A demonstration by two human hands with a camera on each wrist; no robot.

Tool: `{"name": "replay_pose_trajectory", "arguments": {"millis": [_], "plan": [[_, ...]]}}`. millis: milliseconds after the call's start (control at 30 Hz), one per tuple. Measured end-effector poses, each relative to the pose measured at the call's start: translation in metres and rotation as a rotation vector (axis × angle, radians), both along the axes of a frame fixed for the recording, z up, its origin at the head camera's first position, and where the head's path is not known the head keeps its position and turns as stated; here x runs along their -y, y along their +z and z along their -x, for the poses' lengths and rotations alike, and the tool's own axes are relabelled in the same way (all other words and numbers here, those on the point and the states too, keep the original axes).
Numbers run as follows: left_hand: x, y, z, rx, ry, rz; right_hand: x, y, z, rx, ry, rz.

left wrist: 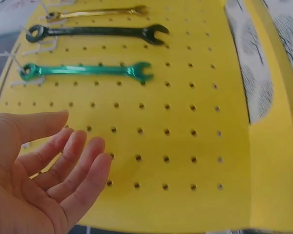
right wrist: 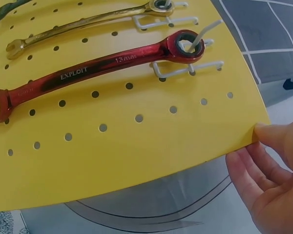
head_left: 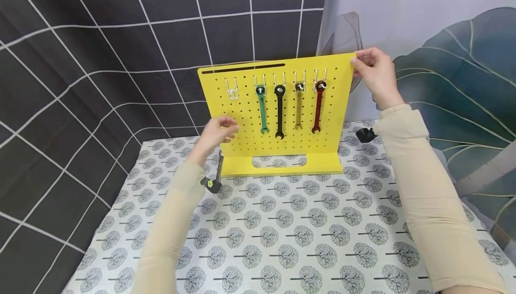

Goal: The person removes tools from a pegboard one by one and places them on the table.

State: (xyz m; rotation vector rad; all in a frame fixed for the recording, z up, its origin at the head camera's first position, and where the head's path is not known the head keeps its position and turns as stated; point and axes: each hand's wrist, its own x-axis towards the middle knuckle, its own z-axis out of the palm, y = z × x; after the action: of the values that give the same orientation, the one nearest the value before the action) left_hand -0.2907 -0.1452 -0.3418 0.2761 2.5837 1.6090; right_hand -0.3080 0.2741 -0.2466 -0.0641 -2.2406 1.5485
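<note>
A yellow pegboard (head_left: 246,128) stands upright on its base. Four wrenches hang from its white hooks: a green wrench (head_left: 262,108), a black wrench (head_left: 280,111), a gold wrench (head_left: 298,105) and a red wrench (head_left: 319,107), the last marked 13mm in the right wrist view. Left of them is a bare white hook (head_left: 232,90). My right hand (head_left: 376,74) pinches the board's upper right corner between thumb and fingers. Before the board's left side hovers my left hand (head_left: 217,134), its fingers loosely curved with nothing between them.
A tree-patterned cloth (head_left: 282,231) covers the table. Behind the board hangs a dark curtain with white grid lines (head_left: 173,43); to the right is a curtain with large leaf shapes (head_left: 463,83). Black wrist devices show beside both forearms.
</note>
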Motion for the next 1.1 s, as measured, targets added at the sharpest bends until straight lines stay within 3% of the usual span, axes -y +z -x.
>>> {"name": "replay_pose_trajectory", "arguments": {"millis": [333, 567, 1100], "plan": [[-0.028, 0.007, 0.008, -0.131, 0.010, -0.048, -0.006, -0.004, -0.001, 0.014, 0.025, -0.005], [-0.037, 0.011, 0.012, -0.121, 0.008, -0.157, -0.003, -0.004, -0.002, 0.009, 0.033, -0.011], [-0.070, 0.013, 0.019, -0.094, -0.008, -0.297, -0.002, -0.005, 0.000, -0.001, 0.038, -0.027]]}}
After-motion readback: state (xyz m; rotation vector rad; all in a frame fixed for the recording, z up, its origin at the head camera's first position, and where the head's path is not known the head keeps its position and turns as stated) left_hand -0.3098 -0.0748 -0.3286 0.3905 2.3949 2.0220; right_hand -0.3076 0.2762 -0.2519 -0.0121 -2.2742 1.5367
